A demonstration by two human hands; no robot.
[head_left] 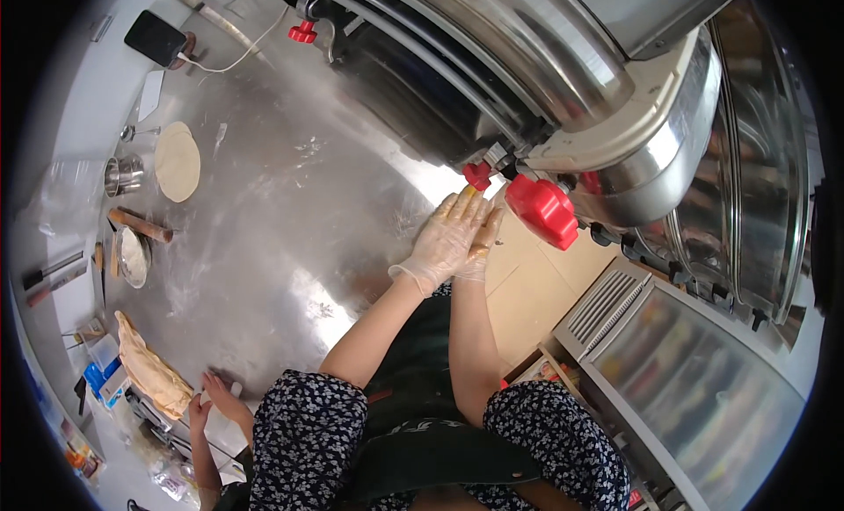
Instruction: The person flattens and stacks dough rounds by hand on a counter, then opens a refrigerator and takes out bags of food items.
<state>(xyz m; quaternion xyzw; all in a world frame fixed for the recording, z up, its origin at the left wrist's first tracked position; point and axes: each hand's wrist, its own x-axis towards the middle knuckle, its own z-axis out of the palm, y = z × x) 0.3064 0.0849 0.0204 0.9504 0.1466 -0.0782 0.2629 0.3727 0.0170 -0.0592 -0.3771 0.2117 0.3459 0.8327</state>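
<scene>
The left hand (444, 236) lies against the right hand (483, 241), with its fingers stretched straight and close together; the two seem pressed to each other, perhaps so that one rubs or smooths the other; the right hand is partly covered, so I cannot tell whether its fingers are flat or bent, and nothing is seen held between them. Both wear clear gloves (406, 274); these look thin, wrinkled and loose at the wrist, the left cuff standing off the skin, with a yellowish tint toward the fingers; probably they are worn to keep the skin apart from food.

Just beyond the fingertips is a small red knob (477, 175); whether they touch it I cannot tell; to the right of the hands sits a large red knob (541, 212), lobed and glossy, probably shaped so for easy gripping; both are on the steel machine (563, 54), which rises ahead and to the right.

To the left of the hands spreads the steel table (272, 221), with whitish smears; farther left lie pale round sheets (178, 164), apparently dough, and near them a rolling pin (141, 224) and a bowl (134, 258), placed at the far edge maybe to leave working room; behind and left, a co-worker's hands (224, 398) are near a long dough piece (149, 368).
</scene>
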